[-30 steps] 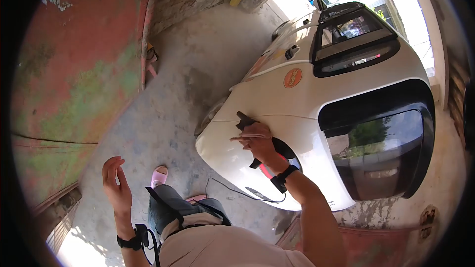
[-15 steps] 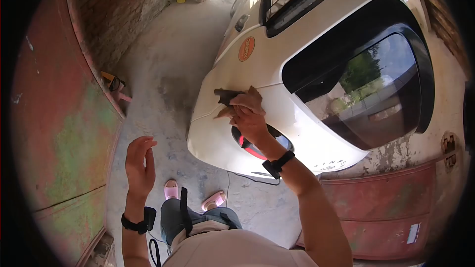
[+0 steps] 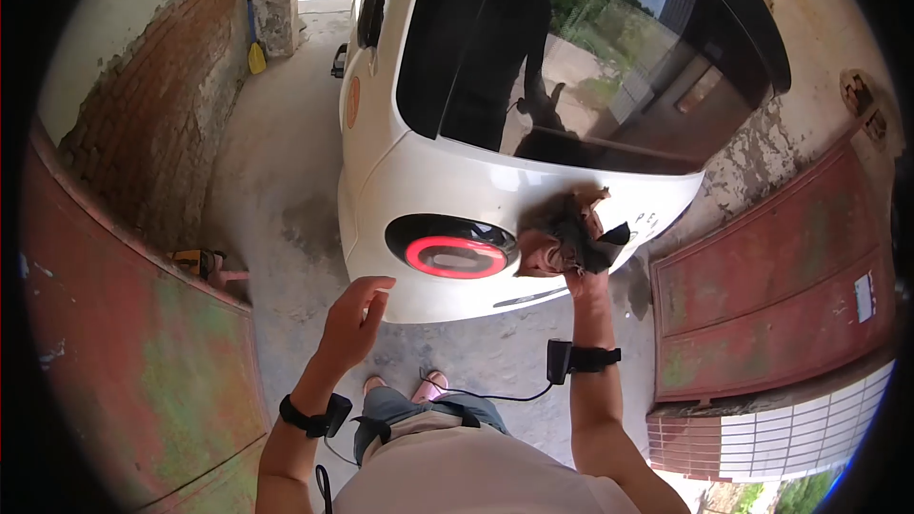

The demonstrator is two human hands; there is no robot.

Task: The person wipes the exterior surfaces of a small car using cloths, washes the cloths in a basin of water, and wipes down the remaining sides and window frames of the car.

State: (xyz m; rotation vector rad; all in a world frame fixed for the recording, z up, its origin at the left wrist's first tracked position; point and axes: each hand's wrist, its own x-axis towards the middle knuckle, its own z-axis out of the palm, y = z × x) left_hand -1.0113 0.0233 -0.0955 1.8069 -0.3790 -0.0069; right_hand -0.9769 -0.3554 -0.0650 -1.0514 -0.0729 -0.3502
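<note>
A crumpled cloth point(image 3: 576, 238), partly brown and partly dark, lies against the rear panel of a white car point(image 3: 457, 181). Closed around it is my right hand point(image 3: 588, 284), its fingers mostly hidden by the folds. To the left of the cloth is the round tail light point(image 3: 457, 257) with a red ring. My left hand point(image 3: 354, 319) is raised in front of the car's left rear corner, empty, its fingers loosely bent and the thumb apart. Above the cloth, the dark rear window point(image 3: 590, 57) shows reflections.
Red-green metal doors stand at the left point(image 3: 143, 352) and right point(image 3: 762, 286). A brick wall point(image 3: 157, 105) and a yellow-ended tool point(image 3: 256, 58) are at the upper left. A thin cable point(image 3: 486, 397) hangs in front of my body.
My right hand and the cloth have moved from the car's side, past the tail light, to its rear panel. The view has turned, and my left hand is nearer the car.
</note>
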